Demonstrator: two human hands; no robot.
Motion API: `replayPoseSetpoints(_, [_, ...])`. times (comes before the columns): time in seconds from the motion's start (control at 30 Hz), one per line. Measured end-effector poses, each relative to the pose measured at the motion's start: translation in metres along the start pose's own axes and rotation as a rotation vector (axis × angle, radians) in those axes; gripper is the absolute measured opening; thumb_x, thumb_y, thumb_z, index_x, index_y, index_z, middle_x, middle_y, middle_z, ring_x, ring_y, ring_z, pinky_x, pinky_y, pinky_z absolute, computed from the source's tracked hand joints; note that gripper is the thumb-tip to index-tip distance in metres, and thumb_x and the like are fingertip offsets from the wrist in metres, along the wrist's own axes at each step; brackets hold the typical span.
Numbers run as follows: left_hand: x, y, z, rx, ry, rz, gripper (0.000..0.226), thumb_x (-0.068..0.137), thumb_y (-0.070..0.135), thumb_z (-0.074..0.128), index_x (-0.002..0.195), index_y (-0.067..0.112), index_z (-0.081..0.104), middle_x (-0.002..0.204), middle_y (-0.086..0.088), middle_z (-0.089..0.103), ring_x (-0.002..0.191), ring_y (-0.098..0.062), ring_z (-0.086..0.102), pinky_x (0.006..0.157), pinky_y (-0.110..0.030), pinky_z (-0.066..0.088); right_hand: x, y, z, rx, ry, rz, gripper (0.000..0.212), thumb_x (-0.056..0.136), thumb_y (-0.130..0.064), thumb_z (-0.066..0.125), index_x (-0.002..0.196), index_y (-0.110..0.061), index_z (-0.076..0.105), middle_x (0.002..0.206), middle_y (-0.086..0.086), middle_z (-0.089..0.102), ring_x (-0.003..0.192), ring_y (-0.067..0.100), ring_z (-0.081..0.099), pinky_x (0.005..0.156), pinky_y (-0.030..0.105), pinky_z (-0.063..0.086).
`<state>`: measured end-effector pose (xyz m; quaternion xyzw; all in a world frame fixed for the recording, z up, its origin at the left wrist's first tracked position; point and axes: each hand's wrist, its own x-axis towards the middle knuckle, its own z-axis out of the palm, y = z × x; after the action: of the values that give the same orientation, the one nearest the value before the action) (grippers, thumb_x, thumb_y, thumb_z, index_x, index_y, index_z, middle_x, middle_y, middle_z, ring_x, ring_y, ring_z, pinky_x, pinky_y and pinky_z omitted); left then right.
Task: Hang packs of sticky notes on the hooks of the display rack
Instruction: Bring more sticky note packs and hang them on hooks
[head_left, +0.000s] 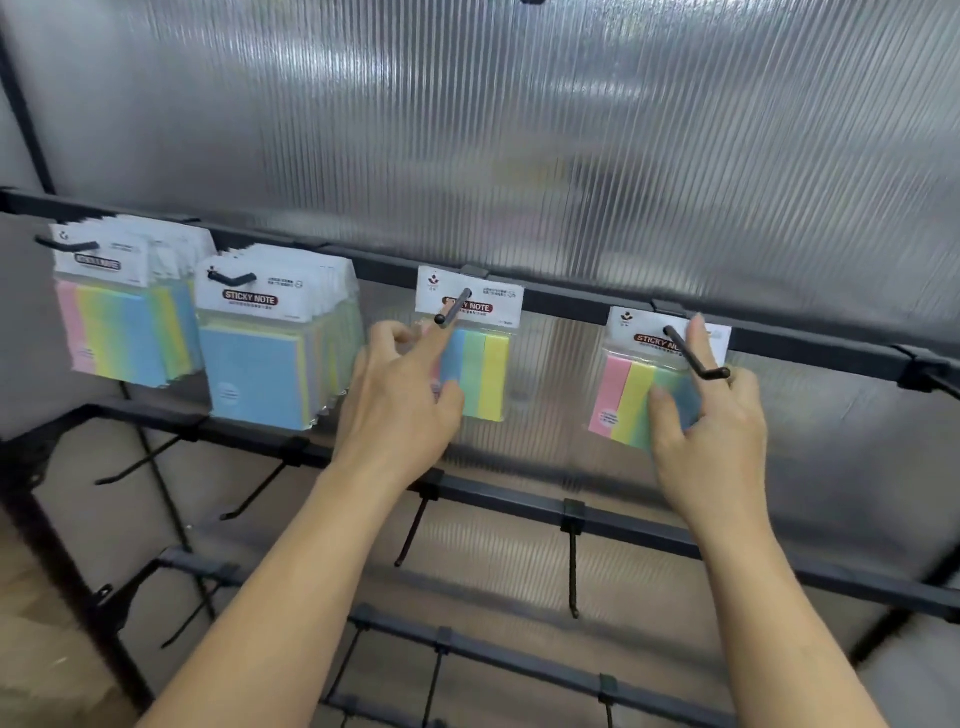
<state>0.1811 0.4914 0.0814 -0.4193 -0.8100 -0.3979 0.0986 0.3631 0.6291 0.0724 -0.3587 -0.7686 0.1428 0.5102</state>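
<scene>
A pack of striped sticky notes (483, 371) hangs on the third black hook (454, 307) of the top rail. My left hand (400, 400) pinches that pack's left edge between thumb and fingers, its index finger stretched up under the hook's tip. Further right, a second striped pack (626, 395) hangs tilted on the fourth hook (693, 358). My right hand (711, 415) holds this pack, thumb on its front and fingers behind, one finger raised beside the hook.
Two full hooks at the left carry several packs each: a striped stack (119, 332) and a blue stack (260, 364). The black rack's top rail (571, 301) runs across a ribbed translucent panel. Lower rails (519, 501) hold bare hooks pointing toward me.
</scene>
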Motion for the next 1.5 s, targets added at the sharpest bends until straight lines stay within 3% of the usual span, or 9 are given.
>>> replayPoseSetpoints(0.1, [-0.012,-0.005,-0.002,0.018,-0.018,-0.017,0.060,0.097,0.028,0.052,0.151,0.038,0.028,0.148,-0.005,0.026,0.136,-0.025,0.031,0.104,-0.040,0.037,-0.023,0.001,0.002,-0.013,0.214,-0.074,0.056,0.089,0.000,0.060,0.142,-0.010,0.046,0.116,0.019,0.042,0.099,0.009,0.039,0.080,0.006,0.035])
replayPoseSetpoints(0.2, [-0.034,-0.013,-0.005,-0.008,-0.028,-0.027,0.061,0.097,0.030,0.053,0.151,0.039,0.027,0.150,0.000,0.027,0.138,-0.019,0.030,0.109,-0.037,0.034,-0.057,-0.002,0.008,0.059,0.262,-0.183,0.039,0.085,0.006,0.059,0.124,0.001,0.060,0.105,0.024,0.051,0.090,0.023,0.052,0.079,0.002,0.038])
replayPoseSetpoints(0.33, [-0.076,-0.037,-0.012,0.048,-0.020,-0.098,0.057,0.097,0.030,0.052,0.150,0.032,0.033,0.148,0.002,0.032,0.136,-0.017,0.030,0.104,-0.026,0.026,-0.089,-0.019,0.037,0.183,-0.093,-0.293,0.029,0.083,0.001,0.057,0.110,0.000,0.068,0.095,0.014,0.060,0.078,0.019,0.058,0.076,0.007,0.040])
replayPoseSetpoints(0.53, [-0.149,-0.103,-0.047,0.256,-0.019,-0.406,0.060,0.099,0.036,0.049,0.153,0.028,0.026,0.158,-0.006,0.025,0.143,-0.024,0.022,0.114,-0.038,0.024,-0.127,-0.074,0.102,0.193,-0.641,-0.455,0.041,0.091,-0.020,0.053,0.128,-0.004,0.059,0.121,0.016,0.061,0.112,0.029,0.057,0.093,0.009,0.026])
replayPoseSetpoints(0.7, [-0.198,-0.153,-0.087,0.343,-0.015,-0.669,0.061,0.099,0.043,0.045,0.154,0.033,0.020,0.161,-0.005,0.018,0.146,-0.021,0.015,0.116,-0.037,0.019,-0.162,-0.136,0.151,0.207,-0.999,-0.577,0.049,0.099,-0.029,0.050,0.144,-0.011,0.042,0.148,0.014,0.042,0.140,0.024,0.035,0.112,0.022,0.016])
replayPoseSetpoints(0.8, [-0.216,-0.184,-0.114,0.406,-0.003,-0.779,0.062,0.099,0.046,0.043,0.155,0.033,0.017,0.162,-0.006,0.016,0.147,-0.023,0.014,0.117,-0.040,0.018,-0.183,-0.176,0.176,0.212,-1.113,-0.673,0.051,0.101,-0.031,0.044,0.149,-0.017,0.034,0.154,0.008,0.035,0.145,0.020,0.024,0.114,0.020,0.007])
replayPoseSetpoints(0.93, [-0.239,-0.232,-0.153,0.418,0.038,-0.904,0.065,0.099,0.047,0.044,0.155,0.032,0.016,0.161,-0.009,0.017,0.147,-0.028,0.015,0.119,-0.044,0.018,-0.217,-0.227,0.216,0.199,-1.288,-0.699,0.054,0.101,-0.038,0.040,0.152,-0.026,0.027,0.159,0.001,0.025,0.148,0.024,0.012,0.118,0.033,0.011])
replayPoseSetpoints(1.13, [-0.256,-0.309,-0.222,0.460,0.065,-0.955,0.065,0.099,0.047,0.041,0.155,0.028,0.015,0.161,-0.010,0.018,0.146,-0.029,0.015,0.118,-0.047,0.020,-0.263,-0.313,0.273,0.225,-1.368,-0.758,0.051,0.104,-0.028,0.038,0.152,-0.017,0.026,0.158,0.008,0.024,0.147,0.022,0.012,0.115,0.024,0.005])
replayPoseSetpoints(1.5, [-0.247,-0.437,-0.324,0.502,0.167,-1.031,0.063,0.097,0.045,0.044,0.154,0.028,0.023,0.159,-0.008,0.026,0.145,-0.026,0.022,0.116,-0.047,0.024,-0.319,-0.448,0.393,0.184,-1.480,-0.786,0.054,0.103,-0.035,0.037,0.154,-0.022,0.021,0.160,0.006,0.020,0.149,0.030,0.006,0.118,0.042,0.013])
